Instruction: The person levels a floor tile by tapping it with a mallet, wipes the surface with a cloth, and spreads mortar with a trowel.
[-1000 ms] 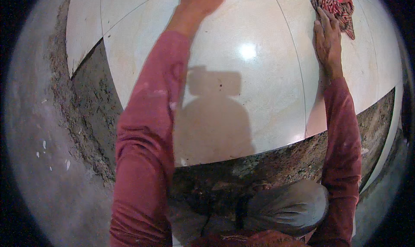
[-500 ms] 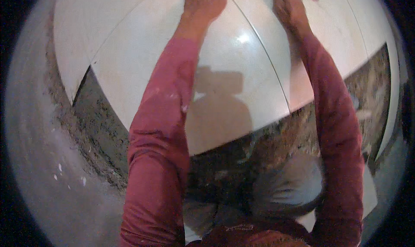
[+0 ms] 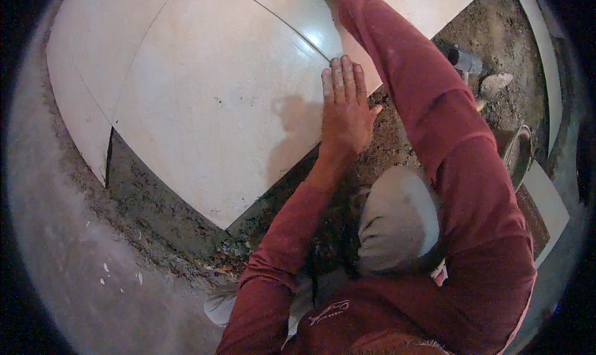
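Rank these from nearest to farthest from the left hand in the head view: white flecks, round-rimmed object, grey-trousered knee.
From the left hand:
1. Grey-trousered knee: below it, slightly right.
2. Round-rimmed object: farther right, beside the right sleeve.
3. White flecks: far across on the left, on the grey floor.

Free room over pale tile [image 3: 217,110], left hand [image 3: 348,116] blocking right corner, right sleeve [image 3: 434,107] beyond

Over my camera feed, I see a grey cylindrical tool head [image 3: 465,60] on rough ground [image 3: 521,63], near a pale lump [image 3: 495,85], a partly hidden rimmed container [image 3: 525,151], and white flecks [image 3: 140,278] across the grey floor [image 3: 56,243].
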Tool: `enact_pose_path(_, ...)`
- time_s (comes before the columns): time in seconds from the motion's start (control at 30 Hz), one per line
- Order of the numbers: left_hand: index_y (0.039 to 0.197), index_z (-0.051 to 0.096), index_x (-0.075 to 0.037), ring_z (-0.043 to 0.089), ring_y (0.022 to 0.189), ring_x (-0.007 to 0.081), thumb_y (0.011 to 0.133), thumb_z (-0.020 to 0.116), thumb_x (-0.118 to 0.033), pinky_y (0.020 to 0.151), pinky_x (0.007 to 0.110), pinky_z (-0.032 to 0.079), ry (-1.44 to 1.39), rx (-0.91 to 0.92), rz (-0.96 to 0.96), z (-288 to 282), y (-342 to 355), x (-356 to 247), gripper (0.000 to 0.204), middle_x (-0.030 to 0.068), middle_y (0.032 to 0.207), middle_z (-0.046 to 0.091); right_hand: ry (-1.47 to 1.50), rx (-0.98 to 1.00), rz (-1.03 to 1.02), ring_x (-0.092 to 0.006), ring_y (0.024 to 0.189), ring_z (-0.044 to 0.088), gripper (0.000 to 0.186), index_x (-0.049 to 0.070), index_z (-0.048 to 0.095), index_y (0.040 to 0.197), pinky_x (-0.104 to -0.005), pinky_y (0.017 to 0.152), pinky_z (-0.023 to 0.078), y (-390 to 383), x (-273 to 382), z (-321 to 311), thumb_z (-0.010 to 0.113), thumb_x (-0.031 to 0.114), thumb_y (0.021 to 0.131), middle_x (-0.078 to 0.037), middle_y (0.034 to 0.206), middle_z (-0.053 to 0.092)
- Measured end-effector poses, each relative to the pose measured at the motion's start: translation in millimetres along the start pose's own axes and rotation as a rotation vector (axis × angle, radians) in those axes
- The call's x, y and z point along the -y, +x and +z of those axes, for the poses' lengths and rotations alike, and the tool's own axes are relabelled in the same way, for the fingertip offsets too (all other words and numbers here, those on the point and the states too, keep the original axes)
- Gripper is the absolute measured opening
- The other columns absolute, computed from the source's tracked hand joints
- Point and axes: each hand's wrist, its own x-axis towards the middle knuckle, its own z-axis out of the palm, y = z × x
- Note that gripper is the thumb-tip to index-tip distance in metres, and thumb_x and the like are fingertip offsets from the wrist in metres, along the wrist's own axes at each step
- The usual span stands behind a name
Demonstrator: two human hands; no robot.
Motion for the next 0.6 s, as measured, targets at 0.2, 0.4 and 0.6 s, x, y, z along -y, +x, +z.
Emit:
enact_pose_path(0.2, 0.157, 0.042, -0.005, 0.027, 0.154, 0.0469, 0.101, 0.061, -0.027, 0.127, 0.053, 0.02, -0.508, -0.011, 0.007, -38, -13, 71, 0.063, 0.0283, 0.164, 0.032, 0.347, -0.122, 0.341, -0.03, 0.107, 0.064, 0.016, 0.003, 0.067, 0.11, -0.0423, 0.095, 0.05, -40, -40, -53, 0.064, 0.008, 0.095, -0.017, 0.105, 0.066)
enact_pose_path(0.4, 0.16, 0.025, 0.007, 0.021, 0.155, 0.0485, 0.092, 0.072, -0.047, 0.124, 0.06, 0.022, 0.185, 0.136, -0.468, -98, -82, 160, 0.099, 0.029, 0.169, 0.019, -0.563, 0.198, 0.502, -0.0357, 0.111, 0.062, 0.035, 0.011, 0.065, 0.135, -0.0429, 0.095, 0.052, -170, 76, -283, 0.063, 0.009, 0.1, -0.017, 0.121, 0.063)
enact_pose_path(0.6, 0.161, 0.025, 0.004, 0.02, 0.155, 0.0496, 0.091, 0.071, -0.053, 0.122, 0.064, 0.024, 0.186, 0.212, -0.569, -94, -68, 159, 0.101, 0.0261, 0.171, 0.015, -0.906, 0.488, 0.458, -0.0437, 0.113, 0.058, 0.052, 0.011, 0.05, 0.15, -0.0496, 0.099, 0.048, -269, 120, -359, 0.066, 0.021, 0.101, -0.021, 0.121, 0.06)
